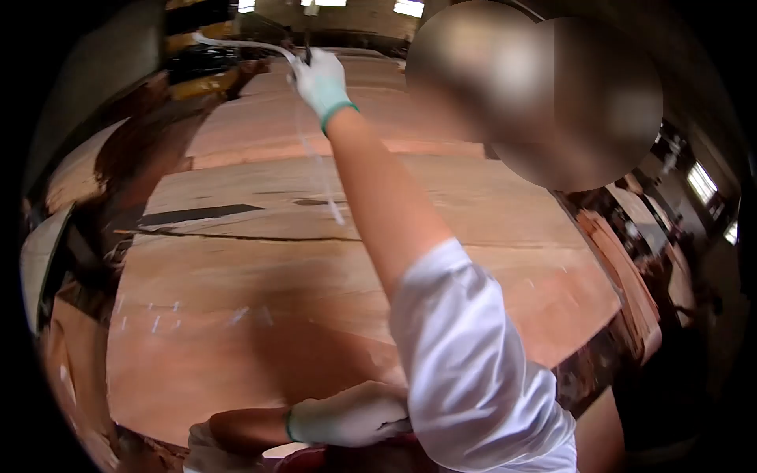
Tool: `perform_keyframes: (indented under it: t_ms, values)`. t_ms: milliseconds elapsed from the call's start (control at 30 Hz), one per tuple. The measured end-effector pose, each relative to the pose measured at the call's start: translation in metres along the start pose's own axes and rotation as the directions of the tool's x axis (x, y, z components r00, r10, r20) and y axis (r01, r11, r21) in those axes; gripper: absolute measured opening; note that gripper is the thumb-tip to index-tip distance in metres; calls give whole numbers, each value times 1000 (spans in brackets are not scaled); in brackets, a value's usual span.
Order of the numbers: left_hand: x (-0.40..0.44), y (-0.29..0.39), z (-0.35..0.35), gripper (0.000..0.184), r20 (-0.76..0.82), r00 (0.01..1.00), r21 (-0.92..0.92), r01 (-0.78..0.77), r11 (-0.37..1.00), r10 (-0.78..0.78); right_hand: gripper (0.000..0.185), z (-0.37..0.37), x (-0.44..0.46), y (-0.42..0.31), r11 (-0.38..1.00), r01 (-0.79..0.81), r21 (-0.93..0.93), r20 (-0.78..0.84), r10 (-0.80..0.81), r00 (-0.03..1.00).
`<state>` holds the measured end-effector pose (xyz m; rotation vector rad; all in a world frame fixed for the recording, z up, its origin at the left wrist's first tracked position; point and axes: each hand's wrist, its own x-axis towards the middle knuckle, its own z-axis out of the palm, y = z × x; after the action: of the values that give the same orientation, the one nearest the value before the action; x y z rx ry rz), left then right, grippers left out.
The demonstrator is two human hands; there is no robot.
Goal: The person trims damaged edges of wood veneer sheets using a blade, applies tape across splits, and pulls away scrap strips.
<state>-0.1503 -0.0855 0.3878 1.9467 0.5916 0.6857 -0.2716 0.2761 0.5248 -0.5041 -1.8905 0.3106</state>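
My right hand (319, 80), in a white glove with a green cuff, reaches far out over the wood sheets. Its fingers are closed on a thin white strip (244, 43), one part of which sticks out to the left. Another part, blurred, trails down toward the sheet. Something small and dark shows at the fingertips, too unclear to name. My left hand (351, 414), gloved the same way, is close to my body at the near edge of the wood veneer sheet (213, 363). Its fingers look curled; the right sleeve partly hides them, and what they hold cannot be made out.
A long dark crack (260, 236) and a dark gap (201, 214) cross the sheet. White marks (165, 315) lie at its left. More sheets (378, 118) extend behind. Stacked veneer (619, 272) stands on the right. A blurred round patch hides the upper right.
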Motion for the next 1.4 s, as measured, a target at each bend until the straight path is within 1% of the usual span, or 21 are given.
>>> perform_keyframes:
  t_ms: [33,67,100,200,267,300,333,367,400,433,500,567,667,867,933,1000,1133,1200,1233,1267,1400]
  values:
    - [0,1,-8,21,58,993,-41,108,993,-106,26,6,-15,-12,999,33,-18,3,-32,999]
    - [-7,-18,-10,22,24,997,-46,75,996,-74,23,8,-34,-25,978,20,208,76,-37,996]
    - [-13,-37,-12,23,-9,999,-50,42,998,-42,22,27,-44,-16,976,-6,219,95,-15,995]
    - [-55,-60,-44,28,-412,908,539,309,783,-75,18,13,-94,-51,791,-334,513,318,186,930]
    - [-81,-33,-91,32,-767,629,396,615,682,-122,17,-1,-117,-78,682,-445,581,388,248,887]
    - [-97,-47,-115,34,-877,459,405,547,733,141,17,-4,-124,-85,675,-457,579,404,250,880]
    - [-99,-33,-144,34,-932,292,339,485,806,216,17,-3,-133,-90,625,-480,616,414,261,872]
    - [-111,-33,-177,39,-946,258,304,487,819,198,17,-3,-141,-94,575,-504,645,425,277,861]
    - [-110,-10,-199,42,-973,226,71,470,880,-42,16,-3,-148,-98,526,-522,671,435,290,852]
    - [-110,-10,-218,46,-970,221,173,339,925,100,17,-2,-156,-107,501,-542,675,432,327,840]
    - [-107,20,-253,46,-932,359,116,437,892,-55,16,2,-175,-111,477,-550,686,453,311,835]
    - [-97,-4,-299,42,-790,613,-133,-153,979,-11,16,8,-194,-115,428,-575,697,459,349,817]
    - [-82,5,-302,29,-707,692,-358,-177,917,-142,16,6,-216,-116,391,-601,697,478,370,796]
    - [-74,0,-278,25,-801,573,-180,41,983,-171,16,2,-233,-122,473,-615,631,475,391,788]
    - [-72,-2,-270,26,-835,534,-147,16,989,-133,15,-2,-234,-131,511,-615,600,467,401,788]
    - [-81,-4,-268,28,-816,572,-118,-34,992,-78,15,-10,-237,-140,456,-646,613,500,409,763]
    - [-114,-21,-264,50,-915,327,-238,42,970,-238,15,-36,-253,-151,321,-649,690,543,363,757]
    - [-131,-42,-249,65,-911,320,-267,23,964,-260,14,-47,-262,-151,251,-676,693,572,379,727]
    - [-138,-51,-239,74,-908,318,-283,16,959,-273,13,-54,-267,-150,204,-701,683,593,405,696]
    - [-145,-55,-229,74,-868,403,-315,1,949,-289,13,-59,-272,-149,155,-723,673,614,429,663]
    - [-135,-59,-163,65,-699,646,-416,-17,909,-307,13,-56,-308,-123,283,-730,622,587,448,674]
